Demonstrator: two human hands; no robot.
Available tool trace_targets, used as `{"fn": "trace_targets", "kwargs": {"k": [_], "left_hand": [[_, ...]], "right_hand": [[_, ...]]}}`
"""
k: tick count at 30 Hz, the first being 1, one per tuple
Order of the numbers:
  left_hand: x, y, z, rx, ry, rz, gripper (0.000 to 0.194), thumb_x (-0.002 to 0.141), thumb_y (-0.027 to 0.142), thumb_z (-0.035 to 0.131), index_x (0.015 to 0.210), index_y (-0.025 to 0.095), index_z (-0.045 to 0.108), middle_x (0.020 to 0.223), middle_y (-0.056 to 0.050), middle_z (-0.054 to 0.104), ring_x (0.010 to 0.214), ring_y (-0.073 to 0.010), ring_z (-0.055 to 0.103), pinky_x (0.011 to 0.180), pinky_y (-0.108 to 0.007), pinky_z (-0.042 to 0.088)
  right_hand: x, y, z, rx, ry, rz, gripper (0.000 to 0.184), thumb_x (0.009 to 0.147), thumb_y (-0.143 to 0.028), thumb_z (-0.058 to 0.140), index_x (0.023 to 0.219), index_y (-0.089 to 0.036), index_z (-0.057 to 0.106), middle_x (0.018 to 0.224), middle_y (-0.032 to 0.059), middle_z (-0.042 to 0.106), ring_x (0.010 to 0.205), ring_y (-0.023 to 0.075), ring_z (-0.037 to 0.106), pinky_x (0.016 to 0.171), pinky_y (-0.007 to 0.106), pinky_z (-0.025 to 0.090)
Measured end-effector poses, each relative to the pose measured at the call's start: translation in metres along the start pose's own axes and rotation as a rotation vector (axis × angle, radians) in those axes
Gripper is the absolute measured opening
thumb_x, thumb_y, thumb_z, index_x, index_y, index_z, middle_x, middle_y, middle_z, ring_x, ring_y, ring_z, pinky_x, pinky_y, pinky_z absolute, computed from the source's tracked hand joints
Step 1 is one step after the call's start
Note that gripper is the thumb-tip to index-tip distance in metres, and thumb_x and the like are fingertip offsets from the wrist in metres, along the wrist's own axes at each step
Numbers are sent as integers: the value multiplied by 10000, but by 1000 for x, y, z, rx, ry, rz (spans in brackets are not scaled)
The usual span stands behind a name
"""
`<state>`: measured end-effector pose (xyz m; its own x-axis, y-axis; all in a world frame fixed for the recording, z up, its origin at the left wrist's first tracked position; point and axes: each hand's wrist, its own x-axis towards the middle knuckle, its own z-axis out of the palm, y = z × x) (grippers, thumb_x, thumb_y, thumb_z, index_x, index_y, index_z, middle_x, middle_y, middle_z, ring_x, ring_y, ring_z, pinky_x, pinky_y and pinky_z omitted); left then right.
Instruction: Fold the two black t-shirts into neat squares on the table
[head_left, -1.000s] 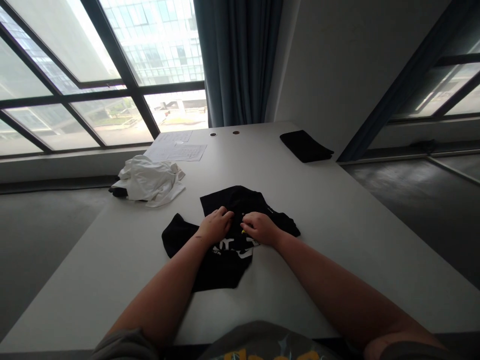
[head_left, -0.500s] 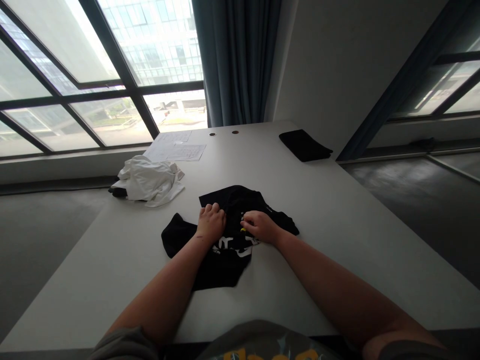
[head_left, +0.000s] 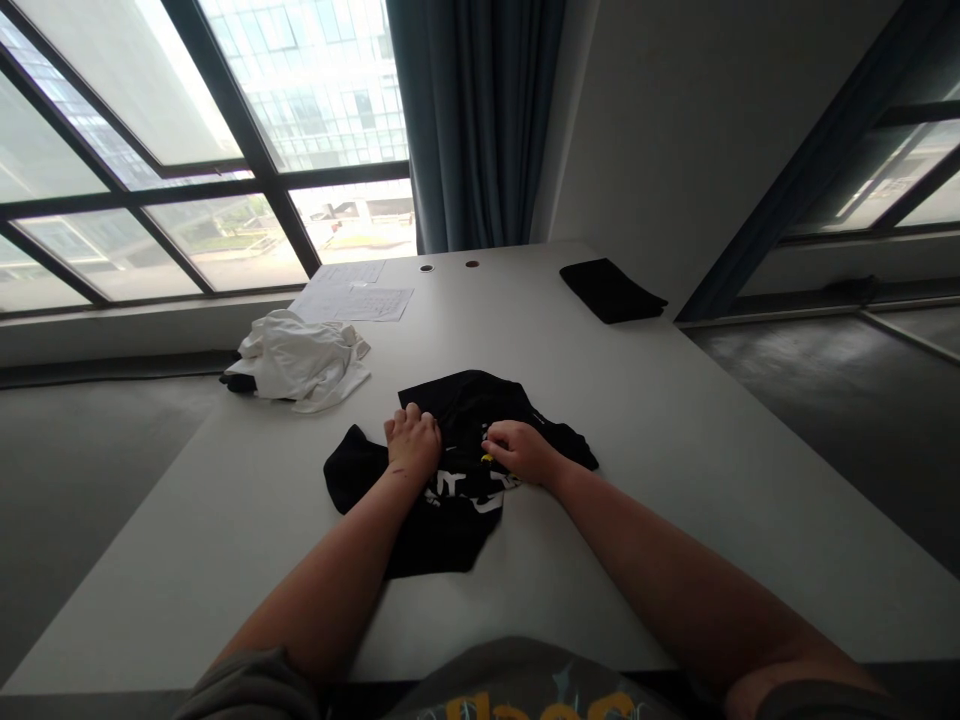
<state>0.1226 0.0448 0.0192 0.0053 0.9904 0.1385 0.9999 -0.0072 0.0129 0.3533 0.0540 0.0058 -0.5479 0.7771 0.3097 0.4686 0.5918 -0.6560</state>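
While both forearms reached forward over a pale tabletop (head_left: 637, 480), a rumpled black garment (head_left: 446, 545) lay under the person's two hands, spreading beyond them and back toward the body. The left hand (head_left: 414, 440) rested palm down on the cloth, fairly open, its fingers slightly parted and bent at the tips, with no fold visibly gripped. Just beside it, the right hand (head_left: 519, 452) touched the garment with fingers curled inward; the dim light made it hard to tell whether it pinched any fabric. White lettering (head_left: 450, 484) showed between the hands, and a small yellow mark (head_left: 487, 458) sat at the right hand's fingertips. Farther out, left of the left hand, lay a crumpled white garment (head_left: 300, 358), with printed papers (head_left: 379, 304) beyond it. Well past the right hand, to its right, lay a folded black cloth (head_left: 611, 292).
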Motion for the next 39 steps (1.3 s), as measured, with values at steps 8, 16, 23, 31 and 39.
{"fn": "trace_targets", "kwargs": {"k": [8, 16, 23, 31, 39], "left_hand": [[0, -1, 2, -47, 0, 37, 299, 1041, 336, 411, 946, 222, 670, 1123, -105, 628, 1124, -319, 516, 959, -502, 377], [-1, 0, 0, -67, 16, 18, 277, 1023, 405, 458, 958, 235, 667, 1152, -107, 644, 1144, -328, 525, 979, -515, 380], [-2, 1, -1, -74, 9, 10, 268, 1011, 428, 475, 973, 240, 663, 1179, -108, 645, 1177, -341, 516, 1012, -550, 364], [0, 0, 3, -72, -2, -41, 314, 984, 482, 500, 1102, 229, 642, 1291, -150, 599, 1244, -366, 491, 1029, -539, 377], [2, -3, 10, -127, -4, -51, 316, 983, 451, 525, 1167, 203, 592, 1349, -171, 556, 1282, -360, 485, 1079, -508, 374]], "right_hand": [[0, -1, -2, 7, 6, 1, 292, 957, -246, 588, 679, -206, 508, 698, -24, 512, 685, 144, 481, 678, 285, 349], [-1, -3, -3, 10, 12, -2, 290, 957, -245, 583, 677, -208, 513, 703, -17, 525, 692, 149, 495, 678, 291, 360], [-1, -3, -3, 24, 16, 0, 288, 955, -241, 584, 679, -207, 509, 703, -19, 520, 690, 148, 496, 680, 291, 361], [0, -1, -2, 11, 13, 2, 268, 952, -227, 599, 690, -202, 547, 712, -14, 546, 698, 150, 513, 684, 288, 373], [-1, 0, -2, 30, 18, 6, 258, 948, -230, 596, 696, -204, 545, 715, -13, 544, 704, 151, 519, 691, 289, 380]]}}
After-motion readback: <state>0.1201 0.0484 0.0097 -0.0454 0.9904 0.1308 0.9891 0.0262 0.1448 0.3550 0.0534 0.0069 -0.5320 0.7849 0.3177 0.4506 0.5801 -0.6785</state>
